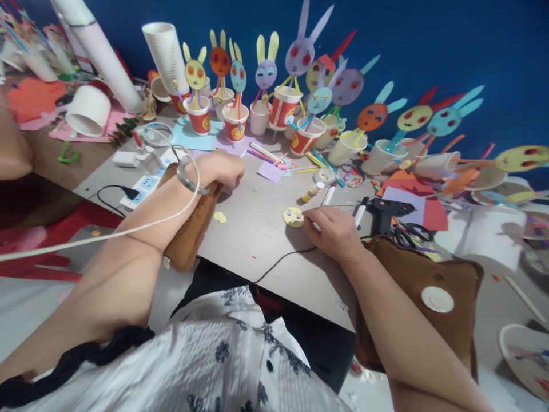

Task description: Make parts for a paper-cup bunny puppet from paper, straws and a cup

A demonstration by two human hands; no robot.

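Our right hand [330,232] rests on the table, its fingers curled in and their tips at the edge of a round, pale-yellow paper face [293,217] lying flat just to their left; we cannot tell whether they pinch it. Just beyond these fingers lie a white pen-like stick [329,195] and a small yellow tube with a white cap [312,192]. To the right of this hand we see a black plastic glue gun [381,214], and a brown fabric cushion [458,286] lies by our forearm.

Further off to its left, our left hand [229,170] is loosely closed on the tabletop; whether it holds anything is hidden from us. A tan, elongated cushion [182,249] lies under that wrist. Beyond both hands stand red-and-white paper cups [235,123] bearing coloured paper rabbit heads [266,74], before a dark blue wall [386,28].
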